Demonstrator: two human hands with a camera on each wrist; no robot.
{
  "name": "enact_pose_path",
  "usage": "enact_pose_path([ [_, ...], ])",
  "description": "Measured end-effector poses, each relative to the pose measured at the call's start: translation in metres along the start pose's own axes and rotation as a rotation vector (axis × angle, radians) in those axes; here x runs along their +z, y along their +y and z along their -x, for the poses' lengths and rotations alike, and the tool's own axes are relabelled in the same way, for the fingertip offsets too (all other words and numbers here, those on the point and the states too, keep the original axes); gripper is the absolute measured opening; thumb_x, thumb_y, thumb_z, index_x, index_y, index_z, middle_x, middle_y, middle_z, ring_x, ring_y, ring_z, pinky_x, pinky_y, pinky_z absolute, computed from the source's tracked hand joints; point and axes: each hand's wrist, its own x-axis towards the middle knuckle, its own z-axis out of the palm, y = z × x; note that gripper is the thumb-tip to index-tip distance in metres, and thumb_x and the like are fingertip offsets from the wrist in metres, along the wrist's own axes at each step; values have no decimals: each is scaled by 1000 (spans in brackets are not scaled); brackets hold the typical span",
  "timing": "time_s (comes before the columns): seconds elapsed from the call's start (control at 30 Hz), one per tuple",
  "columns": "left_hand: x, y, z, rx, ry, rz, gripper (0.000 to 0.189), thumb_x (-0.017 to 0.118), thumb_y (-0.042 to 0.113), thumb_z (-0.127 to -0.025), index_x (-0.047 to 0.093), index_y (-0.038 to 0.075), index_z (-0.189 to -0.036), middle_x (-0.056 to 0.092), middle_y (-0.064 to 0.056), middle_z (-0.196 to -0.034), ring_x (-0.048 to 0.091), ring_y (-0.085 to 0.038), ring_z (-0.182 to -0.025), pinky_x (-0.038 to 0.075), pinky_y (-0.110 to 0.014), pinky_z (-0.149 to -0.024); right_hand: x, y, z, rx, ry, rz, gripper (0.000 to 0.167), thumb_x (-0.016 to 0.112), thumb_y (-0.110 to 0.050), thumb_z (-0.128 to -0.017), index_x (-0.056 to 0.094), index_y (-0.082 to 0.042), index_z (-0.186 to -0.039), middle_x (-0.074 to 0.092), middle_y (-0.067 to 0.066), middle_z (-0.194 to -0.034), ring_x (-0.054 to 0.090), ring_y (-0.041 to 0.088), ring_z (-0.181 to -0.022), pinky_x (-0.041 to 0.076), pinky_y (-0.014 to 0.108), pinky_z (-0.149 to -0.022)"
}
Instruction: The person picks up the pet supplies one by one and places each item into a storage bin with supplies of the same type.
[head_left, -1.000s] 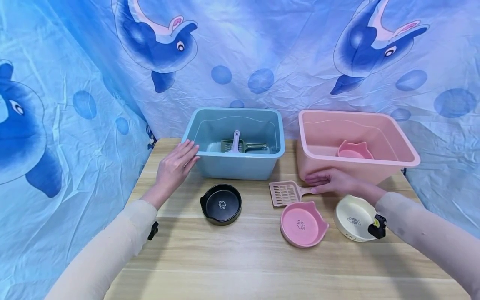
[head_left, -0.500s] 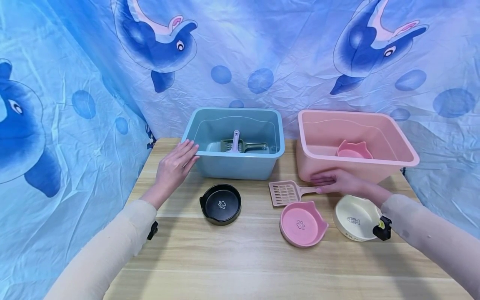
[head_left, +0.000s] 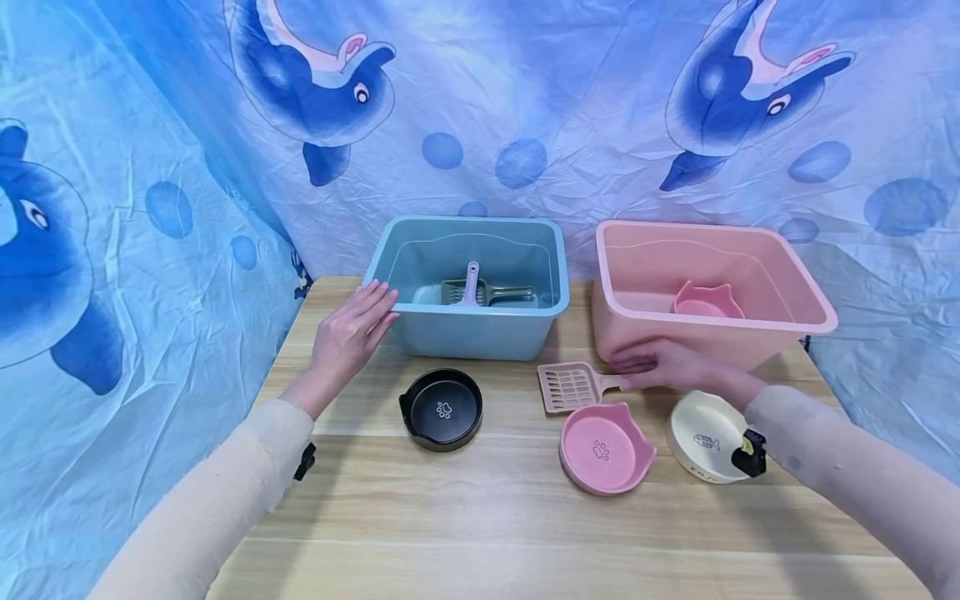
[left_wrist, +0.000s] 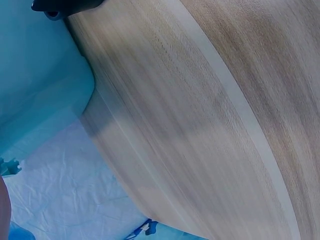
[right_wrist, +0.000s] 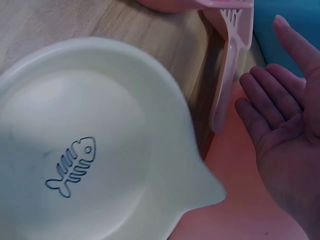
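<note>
My left hand (head_left: 352, 325) rests with extended fingers on the front left rim of the light blue bin (head_left: 472, 335); the left wrist view barely shows it. Beside the front wall of the pink bin (head_left: 637, 333), my right hand (head_left: 667, 365) hovers over the handle end of a pinkish-beige litter scoop (head_left: 573, 386). In the right wrist view its fingers are loosely bent, palm bare, apart from the scoop handle (right_wrist: 225, 85). The scoop lies flat on the table. A cream cat-eared bowl (head_left: 701, 437) with a fishbone print sits under the right wrist.
A pink cat-eared bowl (head_left: 603, 454) sits just in front of the scoop, a black bowl (head_left: 445, 412) farther left. Inside the blue bin are a lavender scoop (head_left: 471, 285) and a green scoop (head_left: 512, 292). Another pink bowl (head_left: 707, 303) lies in the pink bin.
My right hand shifted slightly right along the scoop handle, then back left. The left hand, scoop, bowls and bins keep their places.
</note>
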Motion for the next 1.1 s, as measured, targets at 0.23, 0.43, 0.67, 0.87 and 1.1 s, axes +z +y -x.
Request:
enact_pose_path([
  [0.23,1,1,-1,-1,-4,2,45,87,12,-89,76,3,-131,72,-20,-133,70,-41,-125,57,-57,-107,0,-2,-5,-45,-5,78,57,86,-19,-93,65,10,-138,70,23,-138,64,43,-132,53,54,-112],
  [0.43,2,1,-1,4,21,8,49,90,9,-83,76,4,-130,73,-20,-131,70,-41,-124,57,-57,-107,-4,-2,-6,26,-37,-4,59,84,-19,-95,62,9,-142,67,24,-141,63,43,-134,51,57,-115],
  [0.67,3,1,0,7,26,12,49,89,9,-84,76,4,-131,72,-20,-132,70,-41,-124,57,-58,-106,-2,6,-11,97,-90,-50,59,81,-22,-98,60,9,-144,67,24,-142,64,41,-134,54,44,-113],
  [0.87,2,1,0,3,14,8,48,88,10,-85,76,4,-131,72,-20,-131,71,-41,-123,58,-58,-106,1,11,-9,109,-91,-67,50,76,-20,-101,64,9,-140,69,23,-138,67,36,-130,55,20,-105],
  [1.1,1,1,-1,-13,1,9,49,88,9,-85,76,5,-132,72,-18,-133,70,-40,-125,56,-57,-108,2,17,-2,182,-69,-147,46,76,-21,-102,67,4,-139,74,17,-132,71,21,-114,55,18,-96],
])
